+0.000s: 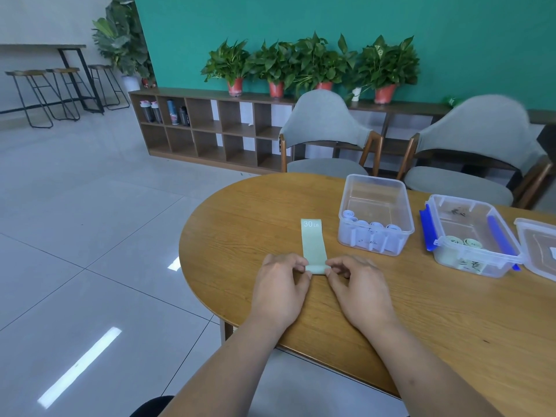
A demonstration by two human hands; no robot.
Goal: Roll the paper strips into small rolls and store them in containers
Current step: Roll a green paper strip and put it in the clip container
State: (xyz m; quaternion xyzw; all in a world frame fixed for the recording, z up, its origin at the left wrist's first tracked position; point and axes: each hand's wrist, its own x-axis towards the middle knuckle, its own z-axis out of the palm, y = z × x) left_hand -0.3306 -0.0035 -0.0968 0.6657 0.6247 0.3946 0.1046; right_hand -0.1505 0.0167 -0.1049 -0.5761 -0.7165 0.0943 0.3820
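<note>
The fingertips of the left hand (281, 284) and the right hand (358, 287) are curled inward and pinch the two ends of a small roll just begun at the near end of a pale green strip (313, 246). Each hand takes one side of the roll, thumbs and forefingers closed on it, with the roll lying crosswise between them on the wooden table (421, 311).

From the roll, the rest of the strip runs flat on the table away from the person, its far end printed "30 LB" (the print suggests something other than plain paper, though the material cannot be told for sure). It looks light, thin and limp, lying flat without curl, so it should bend easily but will likely spring loose if the pinch slackens. The best hold seems to be where the fingers are now, at both edges of the roll, so that it stays even as it turns forward.

Beyond and to the right stands an open clear container (376, 215) holding pale blue rolls upright along its near wall. Further right, a second clear container with blue clips (475, 236) holds green rolls, the likely home for this one. A loose lid (538, 248) lies at the right edge.
</note>
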